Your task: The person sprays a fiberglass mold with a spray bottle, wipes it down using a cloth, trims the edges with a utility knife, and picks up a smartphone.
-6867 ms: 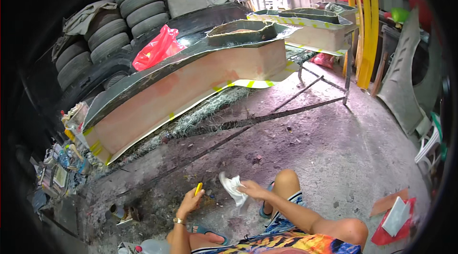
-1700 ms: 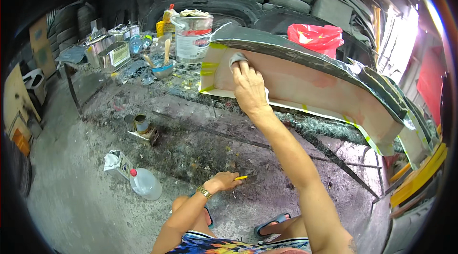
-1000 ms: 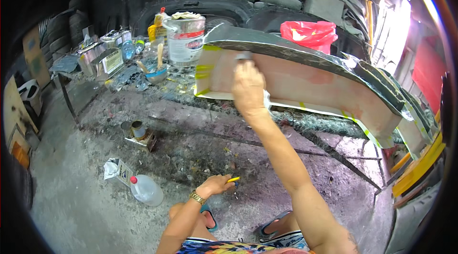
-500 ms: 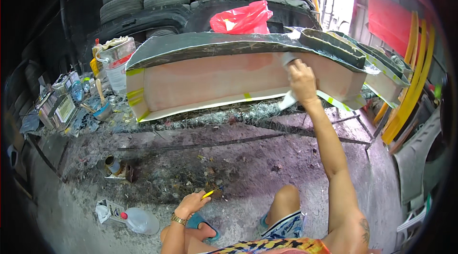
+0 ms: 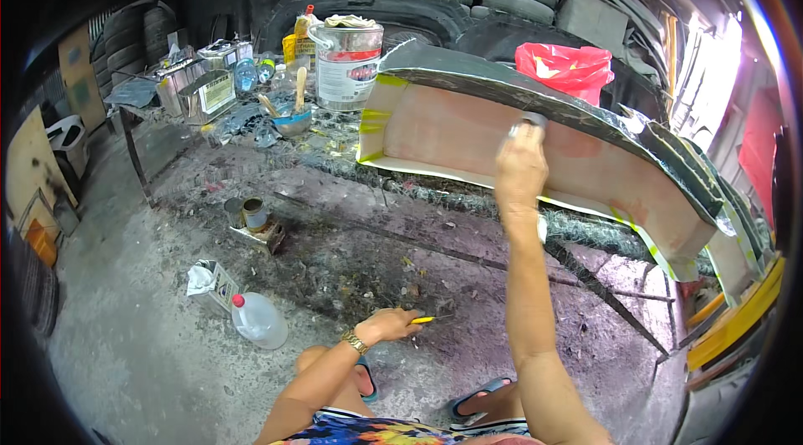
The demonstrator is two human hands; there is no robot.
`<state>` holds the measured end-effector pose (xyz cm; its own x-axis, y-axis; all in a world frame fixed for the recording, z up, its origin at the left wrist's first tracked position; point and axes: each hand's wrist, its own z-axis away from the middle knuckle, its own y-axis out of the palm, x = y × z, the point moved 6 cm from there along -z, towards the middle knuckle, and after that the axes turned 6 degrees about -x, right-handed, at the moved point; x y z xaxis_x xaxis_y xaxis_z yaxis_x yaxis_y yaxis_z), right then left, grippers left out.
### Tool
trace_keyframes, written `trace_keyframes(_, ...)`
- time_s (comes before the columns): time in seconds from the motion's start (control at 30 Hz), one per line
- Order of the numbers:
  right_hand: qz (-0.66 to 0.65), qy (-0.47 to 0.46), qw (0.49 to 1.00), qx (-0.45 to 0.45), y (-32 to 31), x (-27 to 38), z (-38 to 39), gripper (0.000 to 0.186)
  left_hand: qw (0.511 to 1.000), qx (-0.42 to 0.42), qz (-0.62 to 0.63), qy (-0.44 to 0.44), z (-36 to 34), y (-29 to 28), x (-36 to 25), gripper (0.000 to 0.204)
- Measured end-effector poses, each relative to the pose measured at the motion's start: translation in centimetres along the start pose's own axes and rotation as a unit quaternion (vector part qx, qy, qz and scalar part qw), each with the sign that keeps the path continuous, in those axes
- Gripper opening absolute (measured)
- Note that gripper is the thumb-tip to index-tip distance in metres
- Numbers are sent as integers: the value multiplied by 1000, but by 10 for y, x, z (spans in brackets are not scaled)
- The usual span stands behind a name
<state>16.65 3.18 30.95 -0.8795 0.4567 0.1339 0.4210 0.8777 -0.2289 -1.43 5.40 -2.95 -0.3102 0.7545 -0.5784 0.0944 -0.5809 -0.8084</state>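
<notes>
My right hand (image 5: 522, 167) is closed on a pale rag (image 5: 534, 120), pressed against the pinkish inner face of a long moulded panel (image 5: 452, 129). The rag is smeared by motion, and a white end hangs beside my wrist. Yellow-green tape marks the panel's left end and lower edge; its top is dark and rough. Low over the floor, my left hand (image 5: 389, 325) grips a slim yellow-handled cutter knife (image 5: 423, 319), its thin tip pointing right.
The panel rests on a grimy workbench (image 5: 335, 162). Left of it stand a large paint can (image 5: 347, 69), a blue bowl with a brush (image 5: 293, 122) and several metal tins. A red plastic bag (image 5: 565, 70) sits behind. A clear jug (image 5: 259, 321) stands on the floor.
The view has swung left, so the bench and panel appear further right. My right hand has moved left along the panel with the rag. The left hand still holds the cutter knife.
</notes>
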Motion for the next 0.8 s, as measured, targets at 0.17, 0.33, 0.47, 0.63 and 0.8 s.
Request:
trace_keyframes(0.17,-33,-72,996,32,32,84,10,17,1000,25,-16,12,-5,6,0,49)
trace_keyframes(0.33,-94,-221,969,56,45,121,11,22,1000,29,-8,-8,-8,8,1,45)
trace_keyframes(0.47,-98,-269,956,65,20,60,-1,31,1000,0,-4,4,2,-2,-2,47)
trace_keyframes(0.63,-56,-234,966,91,-2,12,-3,42,1000,0,-3,-12,8,-10,4,45)
trace_keyframes(0.8,-97,-295,948,72,20,84,-15,39,1000,-1,7,-5,7,-8,1,48)
